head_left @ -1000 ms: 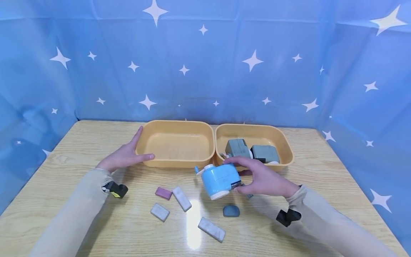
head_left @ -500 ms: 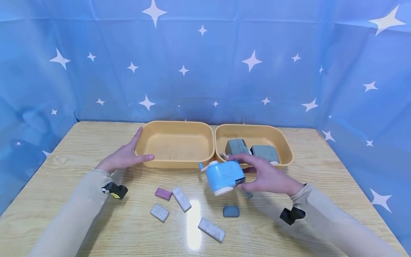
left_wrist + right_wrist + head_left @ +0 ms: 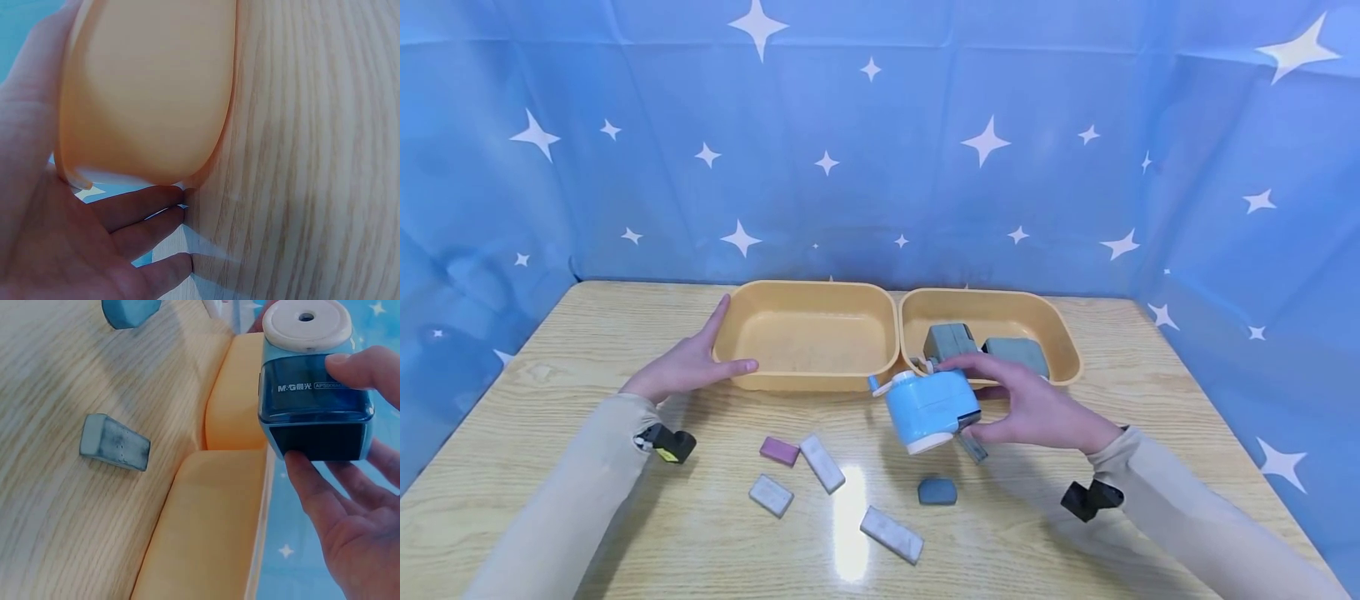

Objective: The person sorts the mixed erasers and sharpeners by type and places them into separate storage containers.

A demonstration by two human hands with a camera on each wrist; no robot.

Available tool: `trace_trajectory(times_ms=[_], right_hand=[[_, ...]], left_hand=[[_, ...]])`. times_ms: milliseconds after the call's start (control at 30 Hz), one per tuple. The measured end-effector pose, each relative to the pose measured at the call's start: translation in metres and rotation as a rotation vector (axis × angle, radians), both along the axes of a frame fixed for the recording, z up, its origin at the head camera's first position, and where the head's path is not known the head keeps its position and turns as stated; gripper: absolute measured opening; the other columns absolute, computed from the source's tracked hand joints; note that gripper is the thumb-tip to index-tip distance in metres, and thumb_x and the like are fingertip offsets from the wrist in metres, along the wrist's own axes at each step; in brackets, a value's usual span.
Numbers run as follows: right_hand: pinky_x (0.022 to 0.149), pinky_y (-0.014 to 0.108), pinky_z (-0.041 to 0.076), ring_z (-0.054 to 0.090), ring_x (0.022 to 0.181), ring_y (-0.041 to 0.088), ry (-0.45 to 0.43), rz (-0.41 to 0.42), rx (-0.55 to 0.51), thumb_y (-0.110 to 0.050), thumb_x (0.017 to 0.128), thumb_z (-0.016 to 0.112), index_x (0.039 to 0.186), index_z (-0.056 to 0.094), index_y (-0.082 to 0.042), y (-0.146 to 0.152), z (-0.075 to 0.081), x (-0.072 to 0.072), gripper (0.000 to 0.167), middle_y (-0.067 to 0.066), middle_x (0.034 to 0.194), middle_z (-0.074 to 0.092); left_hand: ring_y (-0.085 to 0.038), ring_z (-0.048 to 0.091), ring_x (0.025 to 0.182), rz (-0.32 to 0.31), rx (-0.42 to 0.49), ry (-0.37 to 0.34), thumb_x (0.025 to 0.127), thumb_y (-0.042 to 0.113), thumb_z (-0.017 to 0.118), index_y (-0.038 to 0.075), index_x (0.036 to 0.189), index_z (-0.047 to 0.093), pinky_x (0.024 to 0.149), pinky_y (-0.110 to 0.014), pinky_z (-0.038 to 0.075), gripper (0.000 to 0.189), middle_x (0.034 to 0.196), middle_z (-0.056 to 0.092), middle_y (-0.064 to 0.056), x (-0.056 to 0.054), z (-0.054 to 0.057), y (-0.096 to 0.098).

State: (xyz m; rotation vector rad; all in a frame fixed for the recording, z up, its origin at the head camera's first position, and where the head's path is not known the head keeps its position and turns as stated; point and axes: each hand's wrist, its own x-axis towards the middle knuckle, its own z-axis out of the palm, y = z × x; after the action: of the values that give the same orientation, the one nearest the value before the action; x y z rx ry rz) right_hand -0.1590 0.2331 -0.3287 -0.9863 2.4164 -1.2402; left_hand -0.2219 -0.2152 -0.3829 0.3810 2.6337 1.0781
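Observation:
My right hand (image 3: 1028, 407) holds a blue hand-crank pencil sharpener (image 3: 928, 407), tilted above the table before the right bin. In the right wrist view the thumb lies on the sharpener's dark drawer (image 3: 315, 390) and fingers support the opposite side. My left hand (image 3: 688, 364) spans the left end of the left tan plastic bin (image 3: 812, 382), its fingers straight and thumb at the near rim. Two grey-green sharpeners, one (image 3: 951, 340) beside the other (image 3: 1018, 353), lie in the right tan bin (image 3: 1063, 337); the right hand partly hides them.
Grey-white erasers (image 3: 822, 463) and a purple one (image 3: 779, 451) lie on the wooden table (image 3: 700, 533). A dark blue-grey eraser (image 3: 937, 492) sits below the sharpener, and a grey one (image 3: 972, 447) near the right hand. A blue star-patterned cloth (image 3: 880, 192) surrounds the table.
My right hand has shifted right and slightly up with the blue pencil sharpener. The left hand stays at the left bin's end.

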Motion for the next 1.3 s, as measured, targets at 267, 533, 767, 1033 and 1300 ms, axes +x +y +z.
trace_trajectory(times_ms=[267,533,767,1033,1300], right_hand=[[0.09,0.035,0.051,0.053,0.118,0.026,0.038,-0.009,0.031,-0.005,0.078,0.081,0.137,0.049,-0.009,0.005,0.007,0.0,0.068,0.002,0.129,0.053],[0.088,0.035,0.052,0.057,0.11,0.026,0.057,-0.008,0.038,0.002,0.078,0.076,0.137,0.049,-0.009,0.011,0.014,-0.005,0.066,0.005,0.128,0.052],[0.089,0.035,0.051,0.053,0.116,0.027,0.096,-0.019,0.06,0.006,0.076,0.077,0.136,0.049,-0.008,0.014,0.016,-0.01,0.068,0.004,0.13,0.051],[0.086,0.037,0.053,0.053,0.116,0.035,0.126,-0.065,0.055,0.008,0.072,0.078,0.134,0.05,-0.003,0.021,0.014,-0.02,0.069,0.013,0.129,0.051],[0.087,0.04,0.052,0.052,0.118,0.036,0.101,-0.107,0.078,0.009,0.074,0.076,0.134,0.049,-0.007,0.03,0.018,-0.027,0.068,0.013,0.132,0.049]], left_hand=[[-0.05,0.016,0.138,-0.002,-0.004,-0.002,0.086,0.051,0.067,0.018,0.152,-0.02,0.108,-0.061,0.02,0.114,0.156,0.001,-0.028,0.0,0.001,0.0],[-0.05,0.015,0.138,-0.008,-0.002,-0.001,0.087,0.051,0.067,0.019,0.152,-0.02,0.108,-0.061,0.019,0.113,0.156,0.001,-0.029,-0.001,0.001,0.0],[-0.05,0.017,0.138,-0.008,-0.003,0.004,0.087,0.05,0.067,0.016,0.152,-0.019,0.108,-0.06,0.02,0.114,0.156,0.001,-0.028,-0.001,0.001,0.0],[-0.05,0.02,0.137,0.002,0.002,0.002,0.086,0.05,0.068,0.015,0.152,-0.018,0.108,-0.061,0.022,0.114,0.154,0.006,-0.031,0.0,0.001,0.0],[-0.05,0.022,0.136,0.004,0.007,-0.004,0.086,0.051,0.067,0.015,0.152,-0.018,0.107,-0.06,0.023,0.114,0.154,0.009,-0.032,0.0,0.001,0.0]])
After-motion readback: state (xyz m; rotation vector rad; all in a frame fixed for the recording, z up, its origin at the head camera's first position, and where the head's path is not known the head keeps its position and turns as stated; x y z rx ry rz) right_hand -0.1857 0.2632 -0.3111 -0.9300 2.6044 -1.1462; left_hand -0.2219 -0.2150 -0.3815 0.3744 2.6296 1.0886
